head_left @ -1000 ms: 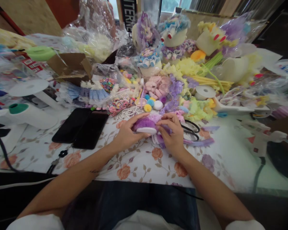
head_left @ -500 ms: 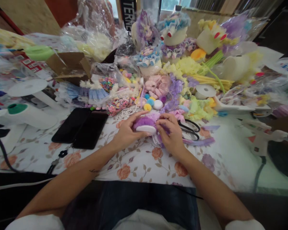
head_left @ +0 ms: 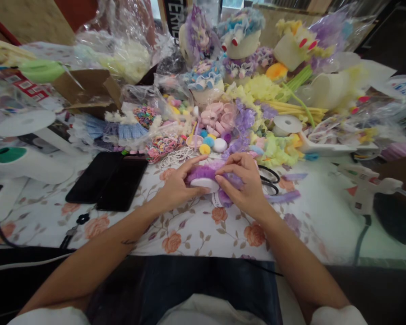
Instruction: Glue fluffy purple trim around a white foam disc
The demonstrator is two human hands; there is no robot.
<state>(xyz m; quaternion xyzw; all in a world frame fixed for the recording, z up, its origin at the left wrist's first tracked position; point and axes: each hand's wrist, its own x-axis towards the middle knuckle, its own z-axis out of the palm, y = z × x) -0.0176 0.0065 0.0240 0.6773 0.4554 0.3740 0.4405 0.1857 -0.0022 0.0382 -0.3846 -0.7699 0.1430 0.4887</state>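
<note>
A white disc [head_left: 205,184] with purple ruffled fabric [head_left: 202,171] along its far side is gripped in my left hand [head_left: 174,188], thumb under the near edge and fingers around the back. My right hand [head_left: 246,184] pinches the ruffle at the disc's right end between thumb and fingertips. More purple fabric and a white printed tag [head_left: 218,198] hang below the right fingers. Black-handled scissors [head_left: 274,174] lie just beyond my right hand, their blades hidden. Purple ribbon strips [head_left: 284,197] rest on the flowered cloth [head_left: 189,225] beside them.
Two black phones [head_left: 123,184] lie on the left near a white thread cone [head_left: 30,164]. A glue gun [head_left: 363,188] stands at right. Pom-poms [head_left: 206,149], yellow tulle [head_left: 277,149], a cardboard box [head_left: 88,88] and decorated doll pieces [head_left: 206,79] crowd the back.
My right hand has shifted slightly, its fingers now drawn over the disc's right end and covering more of the scissors. My left hand keeps its hold. The view has shifted slightly.
</note>
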